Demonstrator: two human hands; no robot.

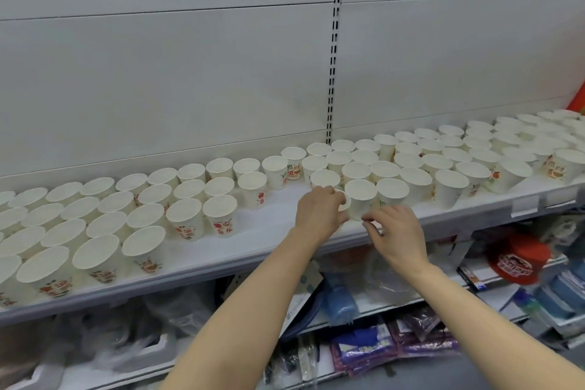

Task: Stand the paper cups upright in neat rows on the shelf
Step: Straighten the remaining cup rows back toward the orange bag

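Note:
White paper cups with red and green print stand upright in rows on a white shelf (269, 241), one block at the left (185, 215) and one at the right (451, 182). My left hand (319, 212) grips a cup (344, 203) lying on its side, its small round base pointing right, at the front left corner of the right block. My right hand (397, 233) hovers at the shelf's front edge with fingers curled. Its fingertips reach the foot of an upright front-row cup (361, 195); whether they pinch it is unclear.
A bare strip of shelf separates the two blocks of cups. Behind stands a white back panel with a slotted upright (332, 66). The lower shelf holds packaged goods, a blue bundle (340, 301), a red cap (519, 260) and plastic bags.

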